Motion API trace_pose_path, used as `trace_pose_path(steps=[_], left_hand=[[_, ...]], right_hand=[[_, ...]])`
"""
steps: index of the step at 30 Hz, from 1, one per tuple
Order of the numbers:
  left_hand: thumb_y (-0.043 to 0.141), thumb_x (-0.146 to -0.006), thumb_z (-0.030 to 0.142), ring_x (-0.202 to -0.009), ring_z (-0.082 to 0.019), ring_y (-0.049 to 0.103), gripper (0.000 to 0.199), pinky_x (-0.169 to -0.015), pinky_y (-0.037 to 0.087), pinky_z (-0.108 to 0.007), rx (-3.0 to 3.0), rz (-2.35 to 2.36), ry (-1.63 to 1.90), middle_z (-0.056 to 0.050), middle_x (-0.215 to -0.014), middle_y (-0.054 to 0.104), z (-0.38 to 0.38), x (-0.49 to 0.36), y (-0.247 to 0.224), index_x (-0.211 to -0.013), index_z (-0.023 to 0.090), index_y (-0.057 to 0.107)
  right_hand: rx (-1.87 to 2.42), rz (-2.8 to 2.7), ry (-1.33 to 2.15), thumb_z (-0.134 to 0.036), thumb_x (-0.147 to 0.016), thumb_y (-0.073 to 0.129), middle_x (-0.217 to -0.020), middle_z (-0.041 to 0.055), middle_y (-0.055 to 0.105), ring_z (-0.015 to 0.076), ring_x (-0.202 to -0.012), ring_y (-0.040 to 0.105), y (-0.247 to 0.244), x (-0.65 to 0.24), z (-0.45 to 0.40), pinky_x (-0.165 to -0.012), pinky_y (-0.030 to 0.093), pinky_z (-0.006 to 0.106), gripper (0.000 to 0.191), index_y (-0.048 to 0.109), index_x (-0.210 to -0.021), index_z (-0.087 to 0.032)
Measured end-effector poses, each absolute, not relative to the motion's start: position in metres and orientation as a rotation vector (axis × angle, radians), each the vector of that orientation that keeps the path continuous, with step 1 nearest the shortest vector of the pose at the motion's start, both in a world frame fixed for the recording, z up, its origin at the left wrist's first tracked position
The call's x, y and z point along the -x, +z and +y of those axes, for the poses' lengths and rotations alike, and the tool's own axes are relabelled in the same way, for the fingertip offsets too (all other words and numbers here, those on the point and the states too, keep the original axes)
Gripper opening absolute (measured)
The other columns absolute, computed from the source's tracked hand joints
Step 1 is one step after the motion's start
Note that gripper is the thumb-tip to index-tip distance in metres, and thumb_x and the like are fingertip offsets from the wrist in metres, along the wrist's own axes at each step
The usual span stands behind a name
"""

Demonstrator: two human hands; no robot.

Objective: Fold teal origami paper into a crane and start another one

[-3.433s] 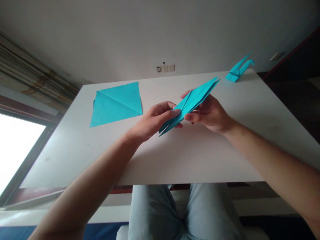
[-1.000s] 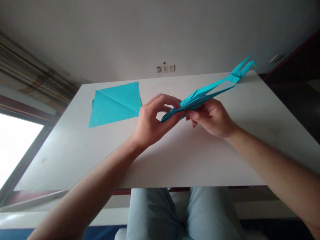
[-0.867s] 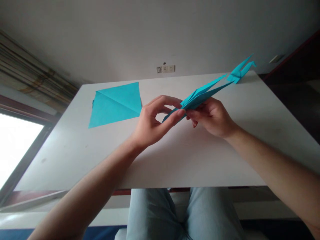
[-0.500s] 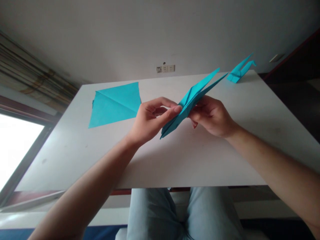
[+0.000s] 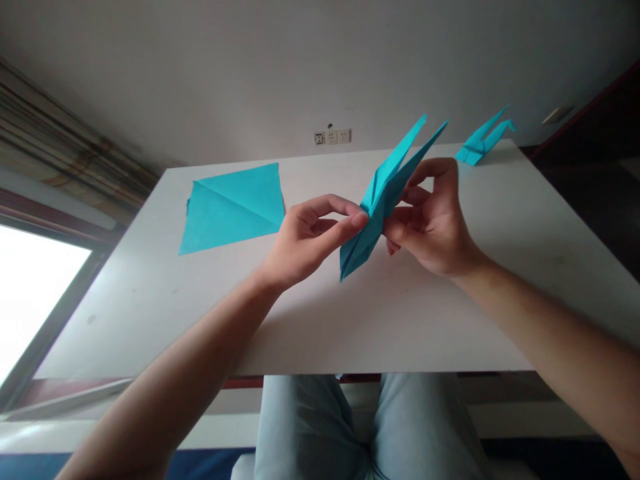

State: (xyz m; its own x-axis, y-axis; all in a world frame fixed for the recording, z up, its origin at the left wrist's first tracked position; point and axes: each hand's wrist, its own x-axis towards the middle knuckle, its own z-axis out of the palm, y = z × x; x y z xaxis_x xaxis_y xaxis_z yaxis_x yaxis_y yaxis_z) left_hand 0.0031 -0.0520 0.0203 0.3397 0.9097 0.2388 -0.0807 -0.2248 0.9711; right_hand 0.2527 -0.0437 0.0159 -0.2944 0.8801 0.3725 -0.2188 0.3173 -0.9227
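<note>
Folded turquoise origami model [image 5: 381, 199] hangs in the air above the middle of the white table [image 5: 400, 333], and on my head-camera feed it sits between both hands. I judge it to weigh next to nothing: thin paper, stiffened along its creases but soft and easily bent at its narrow points, so I would take hold at the thick layered middle and keep the pressure gentle. It looks like a long, slim stack of folds, tilted, with two sharp points aimed up toward the wall and a blunter end aimed down toward me. The left hand [image 5: 310, 240] pinches it lightly from one side, and the right hand [image 5: 433, 227] closes on it from the other, so both grips are on the paper. Further left on the table lies a flat creased square sheet [image 5: 230, 208] of the same colour, set on its corner, and a small folded paper crane [image 5: 475, 152] stands near the far right edge
</note>
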Motion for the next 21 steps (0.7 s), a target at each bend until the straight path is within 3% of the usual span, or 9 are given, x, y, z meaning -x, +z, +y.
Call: trace_pose_path(steps=[7,12,16,21], left_hand=[[0.118,-0.084,0.082,-0.091,-0.024,0.090,0.067,-0.079,0.078,-0.037,-1.460,0.780,1.120,-0.007,-0.111,0.094,-0.0530,-0.0070,0.0254,-0.104,0.026,0.087],[0.118,-0.087,0.078,-0.081,-0.018,0.080,0.061,-0.074,0.073,-0.034,-1.441,0.787,1.155,-0.004,-0.103,0.090,-0.0508,-0.0076,0.0244,-0.102,0.027,0.087],[0.114,-0.090,0.080,-0.083,-0.019,0.079,0.063,-0.076,0.071,-0.035,-1.475,0.801,1.148,-0.006,-0.103,0.088,-0.0500,-0.0079,0.0243,-0.102,0.025,0.085],[0.115,-0.093,0.071,-0.084,-0.017,0.078,0.060,-0.075,0.071,-0.032,-1.472,0.761,1.157,-0.004,-0.103,0.086,-0.0483,-0.0085,0.0227,-0.106,0.025,0.078]], right_hand=[[0.682,-1.601,1.164,-0.049,-0.097,0.114,-0.110,-0.0032,0.071,0.0134,-0.070,0.066,0.0212,-0.2556,-0.0515,-0.057,0.065,0.034,0.045,0.072,-0.107,-0.034],[0.579,-1.686,1.110,-0.047,-0.110,0.103,-0.123,0.0005,0.080,0.0133,-0.070,0.070,0.0176,-0.2599,-0.0516,-0.061,0.068,0.036,0.024,0.084,-0.117,-0.035],[0.525,-1.680,1.051,-0.041,-0.104,0.108,-0.125,0.0000,0.081,0.0120,-0.065,0.069,0.0142,-0.2598,-0.0515,-0.052,0.062,0.034,0.031,0.085,-0.123,-0.036],[0.633,-1.667,1.036,-0.046,-0.102,0.110,-0.115,0.0001,0.077,0.0146,-0.068,0.068,0.0180,-0.2562,-0.0543,-0.055,0.064,0.035,0.032,0.083,-0.113,-0.035]])
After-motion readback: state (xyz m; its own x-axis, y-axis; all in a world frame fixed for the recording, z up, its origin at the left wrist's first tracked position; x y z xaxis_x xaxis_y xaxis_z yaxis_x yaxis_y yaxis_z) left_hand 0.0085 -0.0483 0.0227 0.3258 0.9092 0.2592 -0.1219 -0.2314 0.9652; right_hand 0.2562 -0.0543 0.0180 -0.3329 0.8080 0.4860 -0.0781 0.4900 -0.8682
